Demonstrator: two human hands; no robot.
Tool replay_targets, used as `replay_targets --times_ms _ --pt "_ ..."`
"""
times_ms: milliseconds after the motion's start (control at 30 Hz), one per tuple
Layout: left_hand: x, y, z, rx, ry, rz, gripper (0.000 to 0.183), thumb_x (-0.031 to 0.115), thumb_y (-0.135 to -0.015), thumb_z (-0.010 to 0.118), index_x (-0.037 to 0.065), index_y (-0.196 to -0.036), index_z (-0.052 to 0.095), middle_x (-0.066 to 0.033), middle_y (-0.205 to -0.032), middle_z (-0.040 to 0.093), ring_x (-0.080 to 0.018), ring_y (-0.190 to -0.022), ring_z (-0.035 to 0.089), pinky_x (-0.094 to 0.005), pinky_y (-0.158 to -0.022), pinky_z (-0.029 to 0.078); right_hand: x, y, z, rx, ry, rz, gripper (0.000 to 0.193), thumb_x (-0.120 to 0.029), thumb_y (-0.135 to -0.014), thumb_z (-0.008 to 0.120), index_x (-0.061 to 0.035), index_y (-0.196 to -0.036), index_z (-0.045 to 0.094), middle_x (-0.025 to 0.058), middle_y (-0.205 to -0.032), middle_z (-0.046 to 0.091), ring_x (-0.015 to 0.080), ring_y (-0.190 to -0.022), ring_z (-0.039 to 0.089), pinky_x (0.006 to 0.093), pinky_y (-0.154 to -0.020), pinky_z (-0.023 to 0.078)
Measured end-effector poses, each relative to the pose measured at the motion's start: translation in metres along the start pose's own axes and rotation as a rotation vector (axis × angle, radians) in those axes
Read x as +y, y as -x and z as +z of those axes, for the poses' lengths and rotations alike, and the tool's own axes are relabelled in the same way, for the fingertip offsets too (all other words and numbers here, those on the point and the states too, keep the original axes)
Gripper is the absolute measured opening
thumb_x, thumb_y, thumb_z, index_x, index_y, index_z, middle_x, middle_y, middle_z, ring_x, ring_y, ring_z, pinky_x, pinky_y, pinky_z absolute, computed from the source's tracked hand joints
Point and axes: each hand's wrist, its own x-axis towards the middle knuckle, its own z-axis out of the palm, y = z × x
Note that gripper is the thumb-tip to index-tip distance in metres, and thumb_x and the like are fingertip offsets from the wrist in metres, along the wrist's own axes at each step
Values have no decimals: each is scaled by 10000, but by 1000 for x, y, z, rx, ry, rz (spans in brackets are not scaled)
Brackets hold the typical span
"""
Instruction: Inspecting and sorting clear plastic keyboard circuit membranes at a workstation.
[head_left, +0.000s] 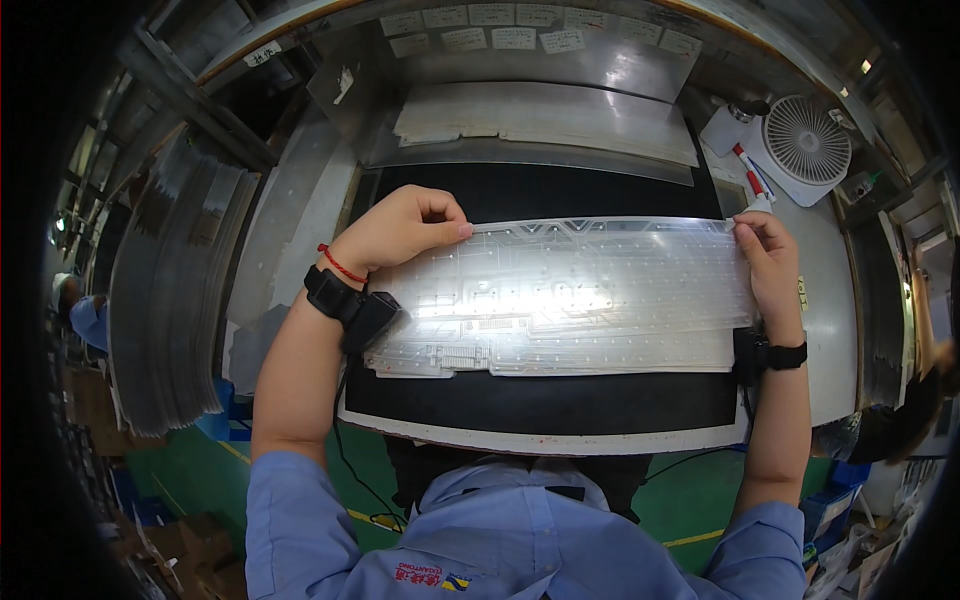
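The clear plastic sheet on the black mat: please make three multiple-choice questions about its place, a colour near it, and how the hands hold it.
1. Where is the small white fan?
A. far right of the table
B. on the clear sheet
C. beside the left hand

2. What colour is the string on the left wrist?
A. blue
B. red
C. yellow

3. How is the clear sheet held?
A. by one hand
B. by no hand
C. by both hands

Answers: 1 A, it stands at the far right corner. 2 B, red string. 3 C, left hand and right hand grip its two ends over the black mat.
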Motion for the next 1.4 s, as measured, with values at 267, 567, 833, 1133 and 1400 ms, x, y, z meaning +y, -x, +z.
replay_targets --times_ms 267,567,833,1133,1400 --pt "-12 -4 -5 227 216 -140 217 185 -954 500 38 -837 608 3 -746 583 -66 -707 528 -213 -657 437 0 0 -1 15 -9 16 128 -103 -920 617 -30 -1023 640 -15 -884 625 59 -793 531 202 -711 405" --pt "-14 -4 -13 336 363 -130 242 250 -978 508 58 -886 623 7 -768 605 -41 -622 504 -178 -568 396 -1 0 0 27 -5 33 131 -107 -922 616 -31 -1027 638 -18 -872 617 55 -782 525 198 -699 402" --pt "-12 -1 -16 171 336 -150 198 214 -969 526 56 -894 620 24 -761 614 -14 -608 466 -169 -539 373 -2 0 1 33 -13 30 133 -109 -919 622 -32 -1026 637 -21 -861 613 55 -771 521 199 -692 401" --pt "-10 0 -14 179 298 -105 183 204 -957 562 76 -836 612 34 -744 604 -9 -597 456 -166 -532 354 -2 0 2 37 1 31 131 -107 -919 621 -30 -1024 636 -20 -858 613 56 -767 519 202 -690 402" --pt "-9 1 -13 187 321 -112 165 186 -954 557 55 -892 634 34 -772 618 -17 -610 453 -169 -552 369 -1 -1 1 33 -13 25 128 -98 -921 614 -27 -1025 636 -17 -878 618 57 -780 522 201 -701 401"
